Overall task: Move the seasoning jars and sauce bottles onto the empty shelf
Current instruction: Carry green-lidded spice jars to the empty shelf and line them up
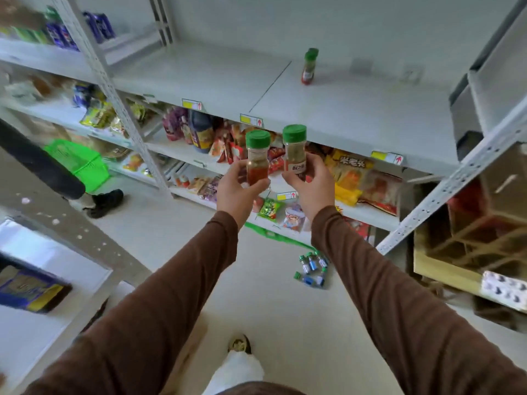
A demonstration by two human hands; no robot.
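My left hand [238, 189] grips a green-capped seasoning jar [257, 155] with reddish powder, held upright. My right hand [310, 185] grips a second green-capped seasoning jar [294, 151] with brownish powder, also upright. Both jars hover just below the front edge of the white shelf [328, 109], side by side and a little apart. One more green-capped jar [309, 67] stands upright on that shelf towards the back. Several small green-capped bottles [312, 269] lie on the floor below my right forearm.
Lower shelves hold snack packets [356, 178] and a dark sauce bottle [201, 132]. Slanted metal uprights [445, 189] frame the shelf. A green basket [77, 163] and another person's leg and shoe [104, 202] are at the left. Cardboard boxes [470, 238] sit at the right.
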